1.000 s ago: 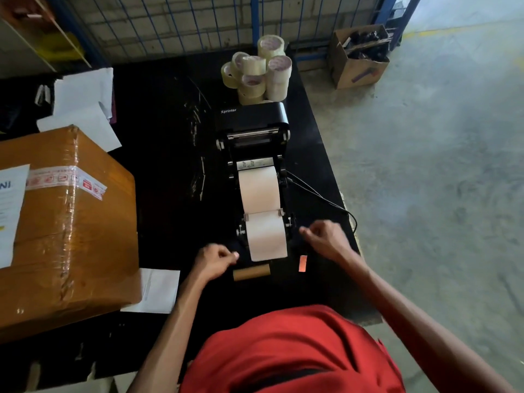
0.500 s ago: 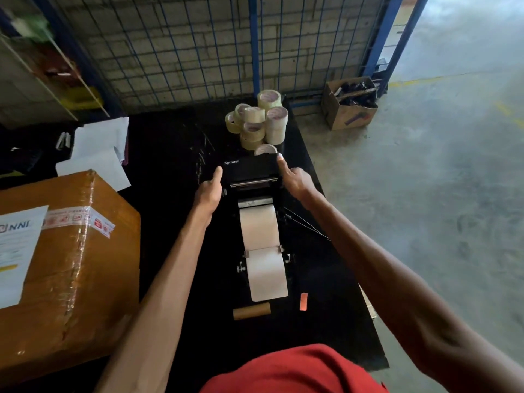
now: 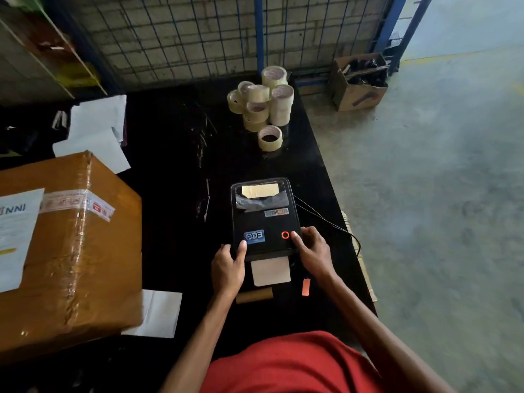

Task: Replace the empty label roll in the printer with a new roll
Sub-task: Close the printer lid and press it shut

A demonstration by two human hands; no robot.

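The printer (image 3: 265,215) sits lid-down on the black tabletop (image 3: 170,171), both hands' fingers pressing its 6 o'clock corners, left hand (image 3: 228,266) and right hand (image 3: 314,253); it looks rigid, light plastic, the protruding label paper (image 3: 270,270) flimsy, so hold the casing's edges.

The closed printer (image 3: 265,215) lid hides the label roll inside; only a paper tongue (image 3: 271,270) pokes out. The left hand (image 3: 228,267) covers one end of the cardboard core (image 3: 254,295). The carton (image 3: 61,251) runs off the left edge, its label (image 3: 14,236) too blurred to read.
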